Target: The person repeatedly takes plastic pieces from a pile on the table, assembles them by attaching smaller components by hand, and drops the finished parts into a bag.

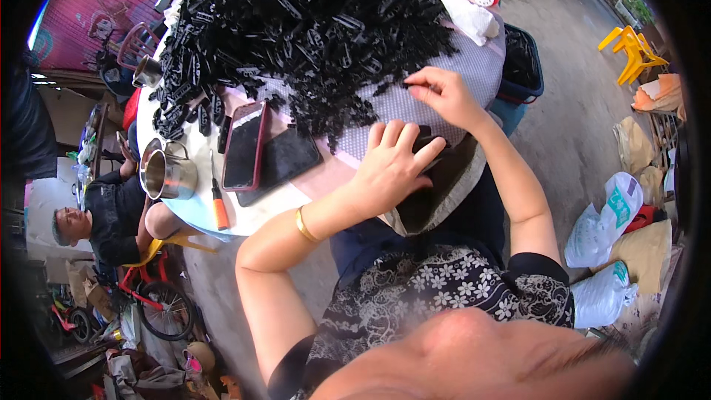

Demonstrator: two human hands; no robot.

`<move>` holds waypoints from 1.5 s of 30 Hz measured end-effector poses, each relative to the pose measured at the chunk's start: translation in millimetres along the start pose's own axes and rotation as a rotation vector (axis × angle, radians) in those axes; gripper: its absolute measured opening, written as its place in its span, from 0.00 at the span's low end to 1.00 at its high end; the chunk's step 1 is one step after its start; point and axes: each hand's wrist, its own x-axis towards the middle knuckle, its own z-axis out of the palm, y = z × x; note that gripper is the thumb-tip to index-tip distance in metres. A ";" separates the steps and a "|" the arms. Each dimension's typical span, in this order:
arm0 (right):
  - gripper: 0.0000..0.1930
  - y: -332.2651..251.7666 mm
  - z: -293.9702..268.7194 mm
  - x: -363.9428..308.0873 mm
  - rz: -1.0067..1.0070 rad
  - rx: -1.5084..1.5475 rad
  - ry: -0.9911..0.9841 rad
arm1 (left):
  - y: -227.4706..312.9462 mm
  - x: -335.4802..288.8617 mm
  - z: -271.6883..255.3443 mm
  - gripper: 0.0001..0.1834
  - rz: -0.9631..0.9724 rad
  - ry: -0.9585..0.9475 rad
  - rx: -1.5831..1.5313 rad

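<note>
My right hand point(443, 96) pinches a small black plastic piece point(409, 86) at the near fringe of the big heap of black plastic parts point(311, 22) covering the counter point(474, 67). My left hand point(391, 167) curls closed around a dark bundle point(429, 141) at the counter's near edge. A red-cased phone point(244, 144) lies toward its left edge, beside a steel mug point(167, 170).
</note>
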 end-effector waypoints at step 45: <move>0.09 41.6 29.4 -218.9 -0.034 -0.365 -0.049 | -57.1 -116.8 139.0 0.45 -0.327 -1.024 -0.006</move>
